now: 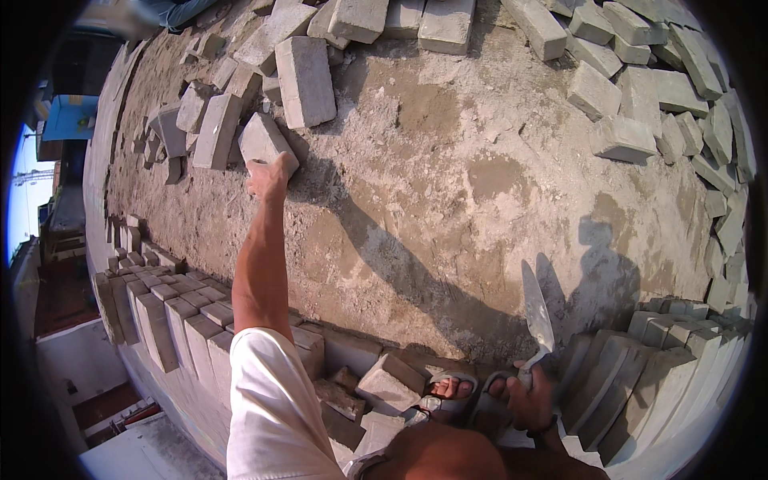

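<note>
With its arm stretched far forward, my left hand (269, 174) grips the near end of a grey brick (262, 139), which lies among other loose bricks on the sandy ground. The fingers are partly hidden at the brick's edge. Close to my feet, my right hand (531, 397) is closed around the handle of a pointed trowel (537, 309), whose blade points away from me over the ground. A larger grey brick (306, 82) lies just beyond the one in my left hand, and another brick (217, 131) leans to its left.
Stacked brick rows (192, 308) run along the near left, with more upright bricks (632, 384) at the near right. A heap of bricks (640, 88) fills the far right. Sandalled feet (450, 389) stand between brick pieces. Part of another person (172, 12) shows at the far left.
</note>
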The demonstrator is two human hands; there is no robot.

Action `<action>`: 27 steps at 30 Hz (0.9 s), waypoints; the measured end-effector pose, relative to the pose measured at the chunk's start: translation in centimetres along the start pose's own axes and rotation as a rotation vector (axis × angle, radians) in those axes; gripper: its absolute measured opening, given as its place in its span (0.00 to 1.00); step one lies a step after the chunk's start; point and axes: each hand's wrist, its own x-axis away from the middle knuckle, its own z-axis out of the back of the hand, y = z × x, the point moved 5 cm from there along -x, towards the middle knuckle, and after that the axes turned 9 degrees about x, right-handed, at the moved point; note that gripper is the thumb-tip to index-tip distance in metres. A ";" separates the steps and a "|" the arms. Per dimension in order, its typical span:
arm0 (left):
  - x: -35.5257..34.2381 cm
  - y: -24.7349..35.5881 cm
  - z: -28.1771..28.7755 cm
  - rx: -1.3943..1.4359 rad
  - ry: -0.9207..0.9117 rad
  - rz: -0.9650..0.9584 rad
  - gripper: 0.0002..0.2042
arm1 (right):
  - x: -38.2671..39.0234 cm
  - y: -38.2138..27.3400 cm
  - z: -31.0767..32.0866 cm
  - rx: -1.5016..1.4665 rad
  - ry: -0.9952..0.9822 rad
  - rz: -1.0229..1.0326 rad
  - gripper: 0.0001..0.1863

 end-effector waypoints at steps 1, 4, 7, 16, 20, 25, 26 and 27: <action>1.2 1.2 0.9 0.057 -0.062 -0.071 0.48 | 0.3 0.1 0.2 0.011 0.026 -0.011 0.18; -3.6 1.9 7.2 0.135 -0.279 -0.107 0.34 | 0.1 0.6 0.1 0.044 0.005 0.020 0.17; -2.0 4.6 11.3 0.245 -0.658 -0.157 0.26 | 0.2 0.0 -0.1 0.014 -0.028 -0.034 0.19; 19.6 11.2 12.3 -0.247 -1.187 -0.509 0.28 | -0.5 -3.0 -2.7 -0.134 -0.149 -0.028 0.21; 27.4 11.6 10.7 -0.210 -1.331 -0.595 0.28 | -1.0 -3.7 -1.6 0.088 0.004 0.251 0.26; 31.6 9.5 7.1 0.014 -1.464 -0.425 0.26 | -1.1 -4.4 0.0 0.166 0.185 0.383 0.28; 32.0 9.4 7.0 0.051 -1.470 -0.411 0.26 | -1.0 -4.4 0.3 0.158 0.198 0.381 0.28; 32.1 9.3 7.2 0.082 -1.464 -0.391 0.26 | -0.7 -4.4 0.3 0.144 0.202 0.385 0.28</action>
